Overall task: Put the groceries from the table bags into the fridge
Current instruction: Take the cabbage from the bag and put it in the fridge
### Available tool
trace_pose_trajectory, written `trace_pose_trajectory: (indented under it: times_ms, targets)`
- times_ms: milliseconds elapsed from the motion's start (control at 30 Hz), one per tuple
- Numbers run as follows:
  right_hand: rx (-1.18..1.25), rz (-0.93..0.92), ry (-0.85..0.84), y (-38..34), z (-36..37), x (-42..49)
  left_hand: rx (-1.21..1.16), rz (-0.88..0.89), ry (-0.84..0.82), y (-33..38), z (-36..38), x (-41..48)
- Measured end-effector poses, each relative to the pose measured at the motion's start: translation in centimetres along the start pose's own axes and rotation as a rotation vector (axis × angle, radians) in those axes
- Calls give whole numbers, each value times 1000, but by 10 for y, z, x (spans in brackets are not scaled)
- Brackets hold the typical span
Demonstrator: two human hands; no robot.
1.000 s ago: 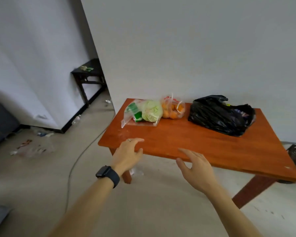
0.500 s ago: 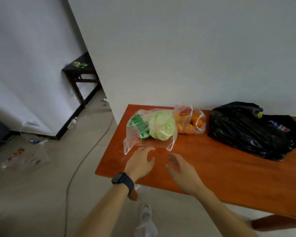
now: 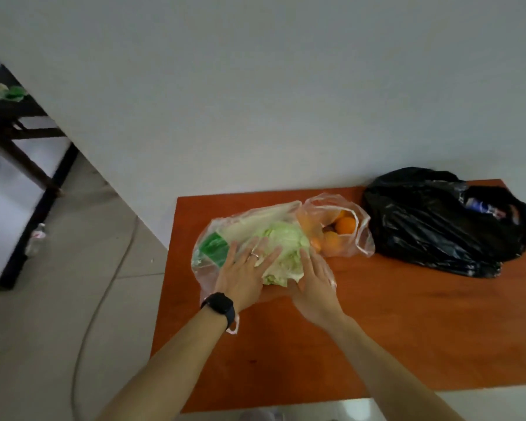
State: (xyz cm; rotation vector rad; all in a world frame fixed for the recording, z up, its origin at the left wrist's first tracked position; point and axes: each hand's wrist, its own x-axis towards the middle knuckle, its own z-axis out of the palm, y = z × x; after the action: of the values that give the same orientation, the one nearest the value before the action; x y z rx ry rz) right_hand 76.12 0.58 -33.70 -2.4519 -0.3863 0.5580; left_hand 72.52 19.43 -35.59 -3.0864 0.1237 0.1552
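Observation:
On the orange-brown wooden table (image 3: 377, 329) lies a clear plastic bag (image 3: 255, 217) holding a pale green cabbage (image 3: 286, 241) and a green packet (image 3: 213, 249). My left hand (image 3: 243, 275), with a black watch on its wrist, rests flat with its fingers spread on the bag over the cabbage's left side. My right hand (image 3: 315, 284) cups the cabbage's lower right side through the plastic, thumb up; its fingers are partly hidden. Touching that bag on the right is a second clear bag of oranges (image 3: 340, 229). A black plastic bag (image 3: 438, 223) lies at the table's far right.
The table stands against a white wall. To the left, a dark side table (image 3: 9, 117) stands beside a white unit with a black base (image 3: 12, 192). A grey cable (image 3: 104, 299) and a plastic bottle (image 3: 37, 238) lie on the tiled floor.
I have moved up to the table and now look down on it. Both hands went forward from the table's near edge onto the bag with the cabbage.

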Motion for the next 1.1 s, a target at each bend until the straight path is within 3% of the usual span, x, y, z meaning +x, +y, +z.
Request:
trace_pose_trajectory:
  times_ms: [233,400,700,800,1000,1100]
  targets:
    - [31,-18,55,10,-12,59,128,126,-105,-58,-31,72]
    - [260,64,88,24,-10,89,246,262,-257,-91,-19,107]
    - [581,180,70,39,-2,123,35,228,-315,-100,12,129]
    - [549,247,148,43,0,134,-199,144,-343,-101,23,130]
    - [492,304,323,39,-2,116,-533,7,-130,-87,4,117]
    - [519,313,403,30,1,86,-507,41,59,-74,-19,100]
